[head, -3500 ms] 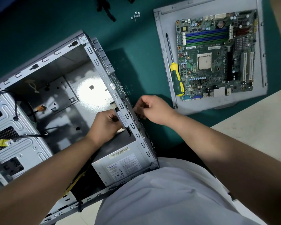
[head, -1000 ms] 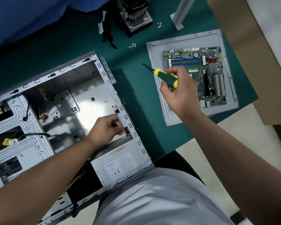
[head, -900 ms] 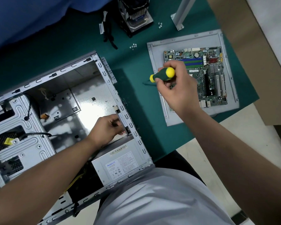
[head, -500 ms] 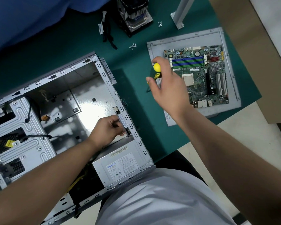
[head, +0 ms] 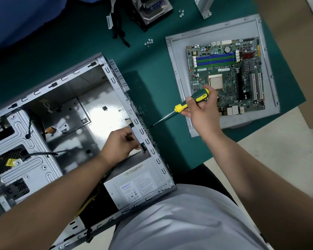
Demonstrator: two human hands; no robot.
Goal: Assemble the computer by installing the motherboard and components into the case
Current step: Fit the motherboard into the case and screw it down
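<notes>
The open grey computer case [head: 108, 74] lies on its side on the green table, with a power supply [head: 134, 186] in its near corner. My left hand [head: 121, 143] is inside the case and pinches a thin dark part [head: 136, 136] against the rear wall. My right hand [head: 201, 109] grips a green and yellow screwdriver [head: 190, 101], whose tip points down-left toward the outside of the case's rear wall. The green motherboard [head: 226, 76] lies flat on the grey side panel [head: 175, 56] to the right.
A drive cage [head: 20, 141] with black cables fills the case's left end. At the far edge of the table sit a heatsink with fan [head: 150, 9], black cables [head: 119, 31], two small heaps of screws [head: 149, 42] and a metal bracket [head: 204, 8]. Brown cardboard [head: 296, 51] lies right.
My right hand picked the screwdriver up from the side panel, turned it over in the fingers, and now its tip points at the case. The left hand stayed in place.
</notes>
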